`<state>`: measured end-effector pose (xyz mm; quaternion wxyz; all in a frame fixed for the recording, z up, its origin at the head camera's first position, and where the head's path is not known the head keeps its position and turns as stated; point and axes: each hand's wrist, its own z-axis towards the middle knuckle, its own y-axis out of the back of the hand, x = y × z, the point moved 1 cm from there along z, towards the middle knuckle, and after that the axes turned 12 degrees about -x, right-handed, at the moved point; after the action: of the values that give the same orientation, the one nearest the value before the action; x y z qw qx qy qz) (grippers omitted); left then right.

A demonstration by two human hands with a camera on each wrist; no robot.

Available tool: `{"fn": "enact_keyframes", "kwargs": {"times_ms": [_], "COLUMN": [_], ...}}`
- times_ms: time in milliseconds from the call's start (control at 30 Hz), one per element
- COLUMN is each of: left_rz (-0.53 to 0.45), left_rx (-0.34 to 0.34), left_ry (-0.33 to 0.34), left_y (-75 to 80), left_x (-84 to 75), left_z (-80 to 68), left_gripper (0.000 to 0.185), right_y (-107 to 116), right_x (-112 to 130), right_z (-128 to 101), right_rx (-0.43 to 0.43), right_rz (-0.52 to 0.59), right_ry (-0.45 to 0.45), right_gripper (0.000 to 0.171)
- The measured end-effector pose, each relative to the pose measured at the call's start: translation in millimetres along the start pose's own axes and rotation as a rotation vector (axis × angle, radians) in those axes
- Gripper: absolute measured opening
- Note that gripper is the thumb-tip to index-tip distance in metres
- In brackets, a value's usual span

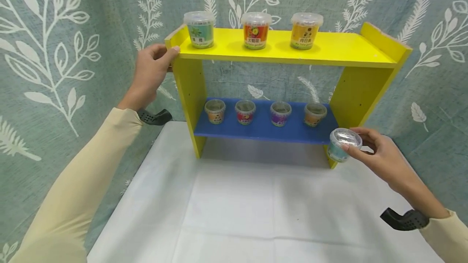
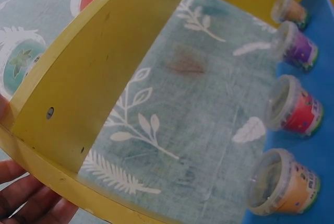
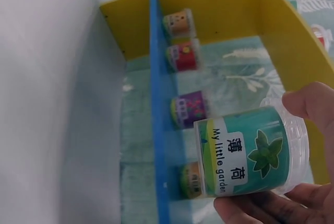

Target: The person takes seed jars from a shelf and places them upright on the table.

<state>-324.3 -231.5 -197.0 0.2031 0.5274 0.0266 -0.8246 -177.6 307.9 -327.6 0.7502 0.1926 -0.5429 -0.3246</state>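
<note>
My right hand (image 1: 380, 157) grips a clear-lidded plastic tub with a teal label (image 3: 245, 153), thumb on one side and fingers on the other. In the head view this tub is in front of the shelf's lower right corner. My left hand (image 1: 151, 70) holds the upper left corner of the yellow shelf unit (image 1: 285, 57), its thumb on the front edge. On the yellow top stand a teal tub (image 1: 201, 31), a red tub (image 1: 256, 31) and a yellow tub (image 1: 306, 31). Along the blue lower board (image 1: 263, 132) sit several more tubs, including a purple one (image 1: 280, 115).
The shelf unit stands on a white-covered table (image 1: 234, 202). Behind it and at both sides hangs a green curtain (image 1: 117, 31) with white leaf prints. Raised yellow end boards (image 1: 387, 44) bound the top shelf.
</note>
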Motion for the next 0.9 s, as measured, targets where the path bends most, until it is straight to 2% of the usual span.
{"fn": "enact_keyframes", "kwargs": {"times_ms": [667,900], "left_rz": [-0.011,0.017], "left_rx": [-0.006,0.004], "left_ry": [-0.019,-0.037], "left_y": [-0.6,2.8], "left_x": [-1.3,2.0], "left_z": [2.8,1.0], "left_gripper": [0.046,0.047], "right_y": [-25,-35], "right_x": [-27,-31], "right_z": [-17,-19], "right_rx": [0.021,0.06], "right_rz": [-0.02,-0.025], "right_ry": [-0.067,-0.107], "right_gripper": [0.069,0.072]}}
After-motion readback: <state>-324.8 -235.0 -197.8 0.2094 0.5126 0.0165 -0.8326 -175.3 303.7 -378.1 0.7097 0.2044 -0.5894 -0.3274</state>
